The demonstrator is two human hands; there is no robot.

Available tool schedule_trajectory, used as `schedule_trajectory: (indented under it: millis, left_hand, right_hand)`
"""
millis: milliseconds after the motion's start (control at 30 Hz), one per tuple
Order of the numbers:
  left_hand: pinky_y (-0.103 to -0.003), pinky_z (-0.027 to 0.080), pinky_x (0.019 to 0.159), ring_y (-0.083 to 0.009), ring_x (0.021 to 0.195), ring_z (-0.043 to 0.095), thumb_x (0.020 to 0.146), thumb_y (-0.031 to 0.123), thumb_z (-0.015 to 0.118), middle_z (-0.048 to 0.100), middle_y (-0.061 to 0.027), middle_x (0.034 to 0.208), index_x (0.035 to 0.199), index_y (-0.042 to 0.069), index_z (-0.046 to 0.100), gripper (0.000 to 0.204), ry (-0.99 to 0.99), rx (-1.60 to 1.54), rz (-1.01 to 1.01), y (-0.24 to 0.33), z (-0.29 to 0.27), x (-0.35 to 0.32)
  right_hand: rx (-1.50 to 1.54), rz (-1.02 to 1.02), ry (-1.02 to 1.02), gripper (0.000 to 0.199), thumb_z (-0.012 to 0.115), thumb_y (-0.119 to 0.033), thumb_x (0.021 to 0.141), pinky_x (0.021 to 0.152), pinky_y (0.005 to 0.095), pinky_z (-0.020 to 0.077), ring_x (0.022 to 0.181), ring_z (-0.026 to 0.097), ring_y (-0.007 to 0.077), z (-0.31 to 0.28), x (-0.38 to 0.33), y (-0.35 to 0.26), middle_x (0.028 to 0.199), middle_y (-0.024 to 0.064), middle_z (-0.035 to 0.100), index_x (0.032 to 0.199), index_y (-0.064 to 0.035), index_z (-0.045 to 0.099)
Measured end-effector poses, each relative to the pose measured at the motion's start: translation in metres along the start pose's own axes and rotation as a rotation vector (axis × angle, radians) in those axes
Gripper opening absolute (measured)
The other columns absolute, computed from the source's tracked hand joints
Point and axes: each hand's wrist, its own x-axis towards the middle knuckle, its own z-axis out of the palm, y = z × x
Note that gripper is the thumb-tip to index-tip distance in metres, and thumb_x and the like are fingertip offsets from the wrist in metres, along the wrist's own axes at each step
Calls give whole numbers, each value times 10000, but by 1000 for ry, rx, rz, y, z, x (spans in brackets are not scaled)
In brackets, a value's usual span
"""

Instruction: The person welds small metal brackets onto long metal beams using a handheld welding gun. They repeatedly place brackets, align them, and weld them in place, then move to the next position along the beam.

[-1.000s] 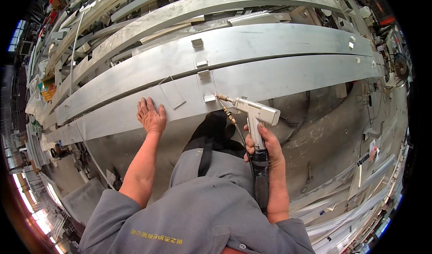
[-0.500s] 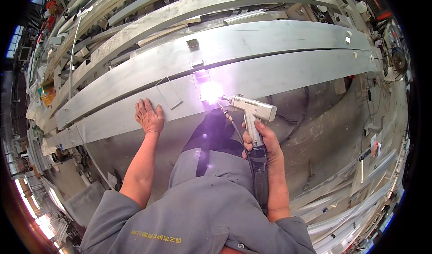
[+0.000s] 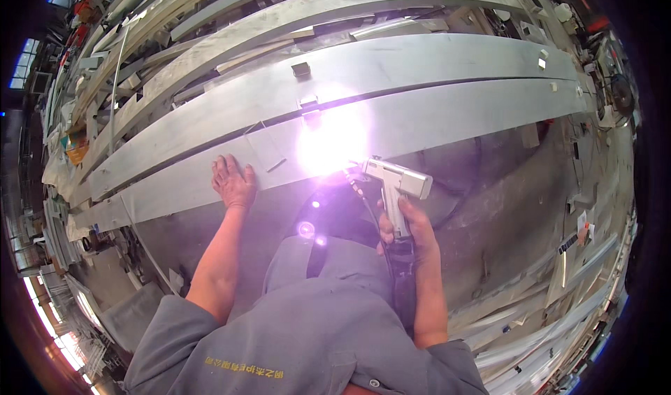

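Observation:
My right hand (image 3: 404,221) is wrapped round the grip of a silver welding gun (image 3: 400,182), whose dark sleeved cable runs down along my forearm. At the gun's tip a white-violet glare hides the spot being welded on the near long flat metal plate (image 3: 454,126). My left hand (image 3: 234,182) lies flat on that same plate, left of the glare, fingers spread. Between hand and glare is a flat rectangular piece (image 3: 267,150) on the plate. A small metal block (image 3: 308,104) stands by the gap between the plates, just behind the glare.
Behind lies a second long metal plate (image 3: 412,63), bearing another small block (image 3: 301,69). Long beams (image 3: 231,38) and scrap pieces are stacked farther off. Metal lengths (image 3: 545,318) lie at the lower right, and a thin hose (image 3: 377,217) hangs by the gun.
The welding glare has grown much larger and brighter. The gun and my right hand have shifted slightly right and down. My left hand stays in place on the plate.

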Motion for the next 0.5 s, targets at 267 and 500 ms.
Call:
schedule_trajectory:
  millis: [267,500]
  left_hand:
    - [-529,220,1152,-330,1444,306,941,428,595,414,-116,1490,1376,162,514,517,113,-118,-57,2,0,6]
    - [-527,236,1133,-328,1434,323,909,419,621,438,-107,1475,1347,161,532,516,164,-108,-35,1,1,6]
  right_hand:
    - [-58,-51,-68,638,476,-545,1032,521,458,584,566,606,165,19,22,-34,721,76,556,1311,28,481]
    - [-65,1,-62,608,453,-537,1045,536,468,587,574,619,174,25,61,-53,732,81,562,1290,19,490]
